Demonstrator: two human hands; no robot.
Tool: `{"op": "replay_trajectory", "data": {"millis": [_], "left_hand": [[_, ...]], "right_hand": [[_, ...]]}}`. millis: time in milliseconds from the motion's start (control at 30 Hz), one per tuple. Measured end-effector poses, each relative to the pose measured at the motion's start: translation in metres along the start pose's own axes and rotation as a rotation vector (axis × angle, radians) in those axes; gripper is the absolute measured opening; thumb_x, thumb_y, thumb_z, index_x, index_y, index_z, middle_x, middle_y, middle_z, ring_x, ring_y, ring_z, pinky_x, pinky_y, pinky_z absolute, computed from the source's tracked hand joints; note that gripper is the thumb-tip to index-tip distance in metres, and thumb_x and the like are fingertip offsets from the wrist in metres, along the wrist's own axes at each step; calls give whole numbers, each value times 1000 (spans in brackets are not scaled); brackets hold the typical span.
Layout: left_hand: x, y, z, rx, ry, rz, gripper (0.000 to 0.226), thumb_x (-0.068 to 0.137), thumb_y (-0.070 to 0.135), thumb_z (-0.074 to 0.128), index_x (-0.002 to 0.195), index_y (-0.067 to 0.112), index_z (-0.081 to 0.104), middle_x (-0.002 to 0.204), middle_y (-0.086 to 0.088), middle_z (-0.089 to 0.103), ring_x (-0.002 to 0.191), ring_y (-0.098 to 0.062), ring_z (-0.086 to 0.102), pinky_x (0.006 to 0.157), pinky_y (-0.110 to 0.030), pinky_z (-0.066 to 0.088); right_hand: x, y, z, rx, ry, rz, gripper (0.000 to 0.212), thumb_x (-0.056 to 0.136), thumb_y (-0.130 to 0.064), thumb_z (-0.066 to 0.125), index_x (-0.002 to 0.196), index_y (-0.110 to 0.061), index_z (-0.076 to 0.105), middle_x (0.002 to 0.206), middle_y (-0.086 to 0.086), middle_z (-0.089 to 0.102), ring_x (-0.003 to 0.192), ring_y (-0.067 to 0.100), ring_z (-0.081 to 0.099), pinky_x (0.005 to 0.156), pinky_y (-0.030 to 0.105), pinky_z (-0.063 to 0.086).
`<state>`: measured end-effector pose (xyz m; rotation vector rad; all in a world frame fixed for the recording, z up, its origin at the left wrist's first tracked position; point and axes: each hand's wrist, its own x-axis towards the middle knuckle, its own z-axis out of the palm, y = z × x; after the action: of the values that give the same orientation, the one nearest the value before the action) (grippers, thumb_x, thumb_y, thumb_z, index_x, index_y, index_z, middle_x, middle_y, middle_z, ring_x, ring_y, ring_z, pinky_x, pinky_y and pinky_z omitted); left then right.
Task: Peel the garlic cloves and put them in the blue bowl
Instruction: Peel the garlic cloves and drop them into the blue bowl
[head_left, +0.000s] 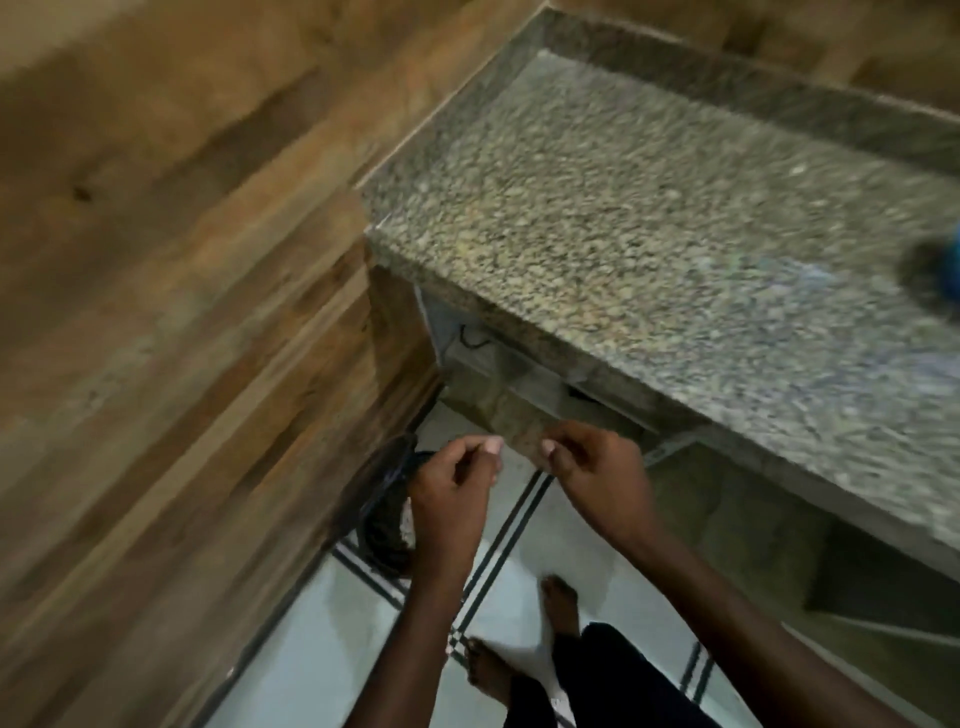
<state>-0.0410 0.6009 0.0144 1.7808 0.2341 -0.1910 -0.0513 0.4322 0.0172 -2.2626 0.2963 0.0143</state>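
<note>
The left hand (457, 488) and right hand (587, 467) are hovering below the granite counter (623, 208) edge. Both are curling their fingers; the blur is hiding whether they are pinching anything.

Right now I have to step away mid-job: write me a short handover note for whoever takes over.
Left hand: fingers curled, held off the counter above the floor; the blur hides whether it pinches anything.
Right hand: the same, close beside the left, a small gap between their fingertips.
Things: a blue object, probably the blue bowl, is cut off at the right edge on the granite counter. No garlic clove can be made out anywhere.
Done: cannot tell; the bowl's inside is out of view.
Left: find the cloves, peel them, drop them into the bowl.
Note: a dark bundle lies on the floor by the wooden wall.
</note>
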Motion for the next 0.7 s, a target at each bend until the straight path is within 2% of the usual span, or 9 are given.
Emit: {"op": "replay_trajectory", "data": {"millis": [67, 133, 200, 300, 467, 533, 700], "left_hand": [[-14, 22, 28, -43, -47, 39, 16, 98, 22, 64, 91, 28, 77, 84, 3, 76, 82, -14, 72, 82, -43, 60], [-25, 37, 59, -68, -105, 63, 19, 98, 18, 64, 89, 28, 77, 83, 1, 76, 80, -17, 73, 80, -43, 61], [-37, 51, 96, -86, -186, 81, 23, 99, 15, 63, 87, 29, 77, 83, 1, 77, 79, -17, 73, 75, -38, 62], [-58, 65, 156, -88, -304, 81, 20, 99, 13, 62, 90, 21, 77, 84, 1, 77, 79, -16, 73, 71, -29, 60], [-92, 79, 285, -68, -452, 38, 20, 98, 11, 63, 86, 16, 77, 80, -6, 76, 73, -16, 70, 70, -31, 57], [-103, 83, 336, -51, -471, 28, 20, 98, 9, 62, 85, 13, 77, 78, -7, 75, 71, -16, 69, 68, -30, 57], [-109, 85, 443, 70, -514, -32, 18, 97, 18, 65, 86, 17, 79, 80, -7, 76, 80, -30, 73, 72, -46, 60]], "right_hand": [[-17, 13, -41, -18, 74, 13, 22, 89, -36, 58, 73, -24, 64, 58, -12, 56, 59, 9, 58, 52, 10, 35], [-30, 36, -78, -27, 124, 64, 26, 91, -35, 60, 75, -15, 68, 61, -6, 63, 59, 12, 60, 56, 28, 49], [-39, 61, -117, -24, 168, 100, 21, 93, -30, 63, 80, -16, 73, 67, 0, 69, 63, 12, 64, 61, 36, 51], [-52, 98, -175, -1, 230, 152, 13, 93, -23, 65, 84, -21, 75, 76, -7, 73, 72, 8, 67, 68, 32, 52], [-72, 184, -262, 169, 313, 284, 26, 82, -44, 53, 81, -27, 73, 73, -11, 74, 70, 8, 71, 70, 44, 60], [-75, 222, -290, 204, 329, 326, 28, 80, -43, 49, 80, -29, 73, 74, -11, 74, 69, 10, 72, 70, 47, 61], [-71, 296, -348, 183, 353, 361, 21, 90, -29, 56, 80, -24, 74, 73, -9, 73, 67, 10, 70, 68, 42, 60]]}}
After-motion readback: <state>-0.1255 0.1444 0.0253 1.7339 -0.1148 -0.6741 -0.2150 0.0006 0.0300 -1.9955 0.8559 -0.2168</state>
